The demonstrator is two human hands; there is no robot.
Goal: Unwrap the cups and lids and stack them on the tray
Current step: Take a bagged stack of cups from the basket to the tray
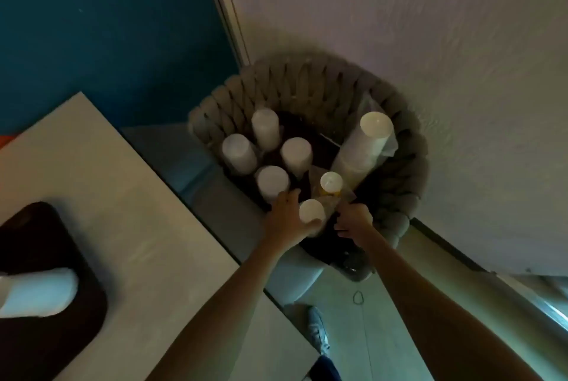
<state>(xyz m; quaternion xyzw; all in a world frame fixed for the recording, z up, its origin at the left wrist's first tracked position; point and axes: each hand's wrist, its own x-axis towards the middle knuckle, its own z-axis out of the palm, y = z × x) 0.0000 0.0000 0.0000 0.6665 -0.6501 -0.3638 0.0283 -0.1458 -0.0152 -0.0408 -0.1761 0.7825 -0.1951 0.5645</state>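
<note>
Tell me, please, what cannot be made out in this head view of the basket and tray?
Head view:
- Right hand: what its curled fingers hold is hidden by the hand itself and the dark inside of the basket.
- Left hand: whether it grips the small stack beside it is lost in blur and dim light.
- White stack on the tray: cut off by the left edge, so cups or lids is unclear.

The person's arms are bare from the left hand (284, 221) and the right hand (353, 222) back along both forearms as far as they show, while below a pale grey laced sneaker (318, 330) sticks out from a dark blue trouser leg (330, 368).
</note>
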